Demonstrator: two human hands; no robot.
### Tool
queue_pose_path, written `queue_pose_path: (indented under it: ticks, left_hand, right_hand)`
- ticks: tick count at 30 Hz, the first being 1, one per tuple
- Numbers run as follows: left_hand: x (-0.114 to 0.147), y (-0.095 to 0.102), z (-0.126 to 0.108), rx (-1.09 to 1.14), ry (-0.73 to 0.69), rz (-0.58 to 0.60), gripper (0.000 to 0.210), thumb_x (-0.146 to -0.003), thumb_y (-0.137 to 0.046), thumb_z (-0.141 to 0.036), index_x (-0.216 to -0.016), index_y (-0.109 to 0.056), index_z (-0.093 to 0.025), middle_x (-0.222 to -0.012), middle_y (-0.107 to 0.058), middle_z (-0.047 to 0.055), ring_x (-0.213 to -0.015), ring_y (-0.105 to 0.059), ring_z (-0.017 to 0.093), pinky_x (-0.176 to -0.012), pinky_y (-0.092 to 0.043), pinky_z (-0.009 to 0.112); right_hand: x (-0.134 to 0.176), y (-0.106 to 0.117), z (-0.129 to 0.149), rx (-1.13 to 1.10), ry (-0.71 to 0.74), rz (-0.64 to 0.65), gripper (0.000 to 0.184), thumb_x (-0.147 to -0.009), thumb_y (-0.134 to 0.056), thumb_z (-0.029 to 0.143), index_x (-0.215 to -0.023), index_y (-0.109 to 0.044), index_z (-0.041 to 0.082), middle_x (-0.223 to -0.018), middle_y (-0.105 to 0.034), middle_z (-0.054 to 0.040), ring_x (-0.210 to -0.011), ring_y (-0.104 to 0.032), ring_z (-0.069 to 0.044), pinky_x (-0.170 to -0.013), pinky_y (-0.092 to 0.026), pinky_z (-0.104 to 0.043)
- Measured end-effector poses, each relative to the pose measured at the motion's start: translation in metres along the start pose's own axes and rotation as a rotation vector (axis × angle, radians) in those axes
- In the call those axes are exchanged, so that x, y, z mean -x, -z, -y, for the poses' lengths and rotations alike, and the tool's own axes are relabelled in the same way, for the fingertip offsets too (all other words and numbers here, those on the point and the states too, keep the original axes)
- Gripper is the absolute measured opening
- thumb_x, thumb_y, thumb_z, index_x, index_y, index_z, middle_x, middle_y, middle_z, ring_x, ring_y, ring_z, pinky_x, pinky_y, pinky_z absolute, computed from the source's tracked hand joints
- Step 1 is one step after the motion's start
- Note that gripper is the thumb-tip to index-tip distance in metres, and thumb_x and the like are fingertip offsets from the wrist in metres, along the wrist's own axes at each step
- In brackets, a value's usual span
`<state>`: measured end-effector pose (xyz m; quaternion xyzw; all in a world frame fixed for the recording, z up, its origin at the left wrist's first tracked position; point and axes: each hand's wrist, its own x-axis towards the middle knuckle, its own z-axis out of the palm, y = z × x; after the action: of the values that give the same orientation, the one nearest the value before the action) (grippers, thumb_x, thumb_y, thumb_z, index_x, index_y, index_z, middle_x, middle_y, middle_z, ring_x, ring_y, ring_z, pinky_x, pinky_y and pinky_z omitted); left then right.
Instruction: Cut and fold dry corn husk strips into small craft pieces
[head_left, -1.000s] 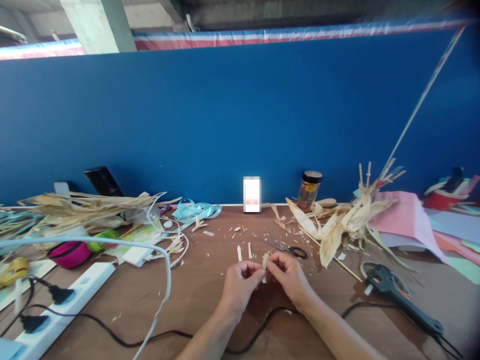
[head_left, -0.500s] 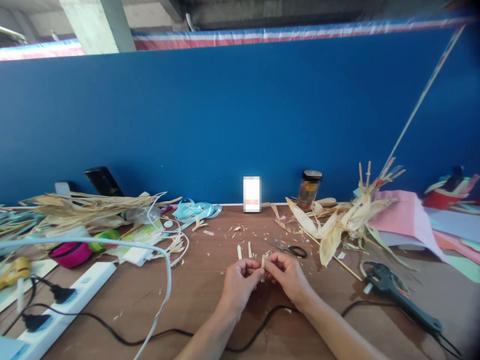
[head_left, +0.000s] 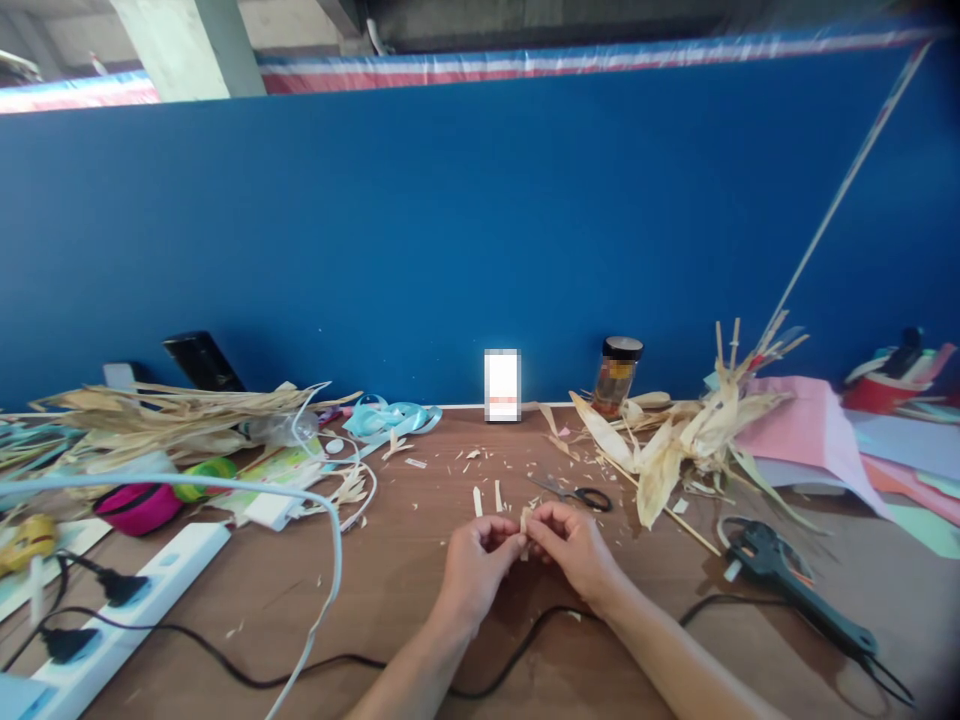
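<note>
A small strip of dried corn husk (head_left: 524,523) is pinched between my two hands, low over the brown table. My left hand (head_left: 480,565) grips it from the left with thumb and fingers closed. From the right, my right hand (head_left: 576,553) pinches the same strip, the fingertips of both hands close together. Most of the strip is hidden behind the fingers. Two pale husk pieces (head_left: 477,501) lie just beyond the left hand. Scissors with black handles (head_left: 592,498) rest beyond the right hand, among scattered husk scraps.
A glue gun (head_left: 795,585) lies to the right, its black cord (head_left: 349,658) crossing under my forearms. Dried husks (head_left: 667,470), pink paper (head_left: 795,425) and a jar (head_left: 616,378) stand further back. On the left are a power strip (head_left: 161,575), husk bundle (head_left: 165,415) and blue ribbon (head_left: 390,418).
Both hands stay almost in place, still pinching the strip. Its upper end looks slightly more bent. The whole view has shifted a little.
</note>
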<state>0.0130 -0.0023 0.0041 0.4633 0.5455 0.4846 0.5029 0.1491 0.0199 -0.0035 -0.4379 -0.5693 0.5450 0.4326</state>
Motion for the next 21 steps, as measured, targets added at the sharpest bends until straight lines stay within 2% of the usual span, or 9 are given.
queue_pose_path:
  ticks: [11,21]
  left_hand:
    - [-0.0005,0.0020,-0.0020,-0.032,0.042,0.045,0.021,-0.060,-0.063,-0.029,-0.069,-0.063,-0.011,-0.049,-0.055,-0.002,-0.044,-0.044,0.008,-0.043,-0.034,0.018]
    - [0.0016,0.0020,-0.0017,0.017,0.126,0.065,0.027,-0.059,-0.065,-0.036,-0.070,-0.061,-0.011,-0.050,-0.055,-0.001,-0.046,-0.048,0.008,-0.044,-0.035,0.018]
  right_hand:
    - [0.0007,0.0036,0.0002,-0.002,-0.012,0.056,0.027,-0.071,-0.058,0.041,-0.068,-0.054,0.015,-0.053,-0.052,0.0031,-0.047,-0.044,-0.007,-0.046,-0.035,-0.018]
    - [-0.0005,0.0033,-0.0008,-0.014,-0.030,0.054,0.025,-0.070,-0.058,0.040,-0.068,-0.054,0.015,-0.052,-0.051,0.0036,-0.046,-0.045,-0.007,-0.045,-0.036,-0.018]
